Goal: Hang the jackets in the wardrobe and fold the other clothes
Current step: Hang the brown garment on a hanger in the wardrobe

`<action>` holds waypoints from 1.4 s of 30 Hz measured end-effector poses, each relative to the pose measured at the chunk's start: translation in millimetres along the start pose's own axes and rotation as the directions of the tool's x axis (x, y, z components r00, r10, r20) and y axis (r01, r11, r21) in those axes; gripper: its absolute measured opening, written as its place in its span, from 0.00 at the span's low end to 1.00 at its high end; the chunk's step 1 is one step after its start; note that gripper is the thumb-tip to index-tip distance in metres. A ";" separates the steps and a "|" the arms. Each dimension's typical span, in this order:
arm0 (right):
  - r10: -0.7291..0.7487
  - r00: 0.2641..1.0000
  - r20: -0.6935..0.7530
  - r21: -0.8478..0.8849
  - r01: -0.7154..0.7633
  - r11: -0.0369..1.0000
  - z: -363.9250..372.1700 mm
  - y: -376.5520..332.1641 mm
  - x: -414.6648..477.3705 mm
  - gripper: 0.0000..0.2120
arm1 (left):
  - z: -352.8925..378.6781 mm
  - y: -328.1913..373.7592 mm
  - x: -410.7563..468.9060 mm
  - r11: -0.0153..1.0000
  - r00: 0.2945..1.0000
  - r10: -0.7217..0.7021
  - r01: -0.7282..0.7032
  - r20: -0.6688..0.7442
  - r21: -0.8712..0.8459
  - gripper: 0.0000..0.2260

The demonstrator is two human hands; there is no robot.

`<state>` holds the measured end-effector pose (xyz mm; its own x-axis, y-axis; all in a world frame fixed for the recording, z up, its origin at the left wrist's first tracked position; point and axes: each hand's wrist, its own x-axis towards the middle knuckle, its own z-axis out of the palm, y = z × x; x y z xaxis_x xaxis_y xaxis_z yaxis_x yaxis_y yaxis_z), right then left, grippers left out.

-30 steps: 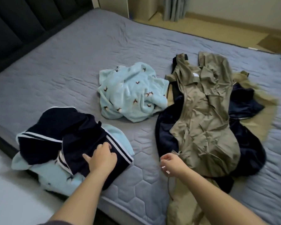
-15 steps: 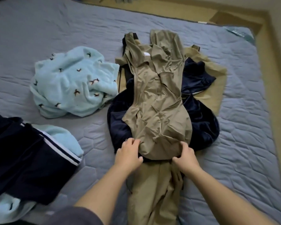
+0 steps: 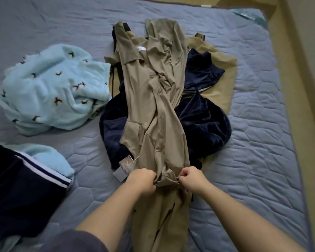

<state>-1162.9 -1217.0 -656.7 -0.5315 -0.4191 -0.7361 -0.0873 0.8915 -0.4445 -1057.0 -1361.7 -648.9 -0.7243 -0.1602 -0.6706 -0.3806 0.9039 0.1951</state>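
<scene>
A crumpled khaki garment point(image 3: 153, 106) lies lengthwise over a navy garment point(image 3: 204, 120). Left of them sits a heaped pale-blue fleece point(image 3: 53, 91), with a navy striped piece point(image 3: 16, 188) nearer.

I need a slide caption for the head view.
Left hand and right hand grip a khaki garment over navy clothes on the bed.

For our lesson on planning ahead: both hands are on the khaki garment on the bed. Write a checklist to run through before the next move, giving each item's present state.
1. Firm hold: left hand and right hand both grip the near end of the khaki garment: ok.
2. Nothing lying on it: it tops the navy fleece: ok.
3. Cloth smooth: twisted and creased: not ok.
4. Jacket or something to fold: cannot tell.
5. Bare space on the bed to its right: ok.
</scene>
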 end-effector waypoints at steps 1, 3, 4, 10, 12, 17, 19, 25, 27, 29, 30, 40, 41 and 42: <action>-0.002 1.000 -0.001 -0.013 0.002 1.000 -3.5 -0.4 -5.1 0.10 | -4.2 -3.4 -5.7 0.997 1.000 -0.011 0.010 -0.009 -0.077 0.08; -0.014 1.000 -0.011 -0.030 0.014 0.999 -12.9 -5.6 -14.5 0.11 | -16.4 -7.7 -18.6 0.979 0.998 -0.015 0.000 -0.069 -0.206 0.06; -0.022 1.000 -0.012 -0.035 0.022 0.999 -18.2 -9.6 -19.8 0.11 | -23.3 -7.4 -26.3 0.968 0.995 -0.003 -0.021 -0.095 -0.252 0.05; -0.105 0.989 0.101 -0.201 0.124 0.972 -72.8 -38.5 -75.1 0.09 | -85.9 12.3 -94.0 0.900 0.979 0.022 -0.107 -0.202 -0.423 0.11; -0.112 0.987 0.113 -0.303 0.141 0.942 -99.7 -57.2 -103.5 0.02 | -124.1 24.4 -124.9 0.883 0.962 0.022 -0.147 -0.272 -0.446 0.12; -0.465 0.878 -0.115 -0.392 0.390 0.833 -168.7 -116.1 -193.3 0.43 | -230.7 73.2 -232.0 0.913 0.905 0.165 -0.291 -0.393 -0.287 0.08; -0.649 0.756 -0.081 -0.482 0.540 0.689 -191.4 -143.7 -233.1 0.45 | -267.6 95.1 -282.3 0.920 0.876 0.235 -0.340 -0.422 -0.193 0.09; -0.726 0.664 0.180 -0.638 0.641 0.428 -226.2 -207.4 -355.3 0.04 | -341.5 116.9 -422.7 0.969 0.835 0.219 -0.249 -0.506 0.008 0.09; -0.721 0.668 0.184 -0.637 0.640 0.430 -246.2 -212.5 -391.4 0.07 | -355.8 103.6 -458.3 0.990 0.857 0.127 -0.080 -0.500 0.115 0.07; -0.729 0.670 0.139 -0.650 0.617 0.443 -270.6 -218.7 -422.7 0.05 | -361.3 88.9 -487.3 0.991 0.858 0.021 0.051 -0.513 0.126 0.07; -0.735 0.668 0.115 -0.673 0.597 0.438 -283.0 -222.8 -436.7 0.04 | -361.2 83.2 -498.5 0.990 0.846 -0.019 0.092 -0.533 0.111 0.07; -0.860 0.454 -0.233 -0.762 0.464 0.451 -355.7 -273.6 -580.8 0.10 | -417.9 91.7 -594.9 0.978 0.398 -0.207 0.112 -0.894 -0.177 0.05; -0.870 0.415 -0.264 -0.758 0.469 0.454 -361.2 -279.7 -592.5 0.09 | -428.9 93.0 -606.3 0.972 0.348 -0.233 0.061 -0.908 -0.226 0.05; -0.877 0.381 -0.293 -0.750 0.478 0.458 -367.4 -285.4 -603.3 0.10 | -439.1 93.6 -616.5 0.961 0.308 -0.265 0.002 -0.914 -0.278 0.06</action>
<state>-1126.9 -1155.4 101.7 -0.3730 -0.8909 0.2591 -0.9254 0.3372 -0.1728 -898.5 -1352.4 97.1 -0.6477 -0.6512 0.3954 -0.5268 0.7578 0.3850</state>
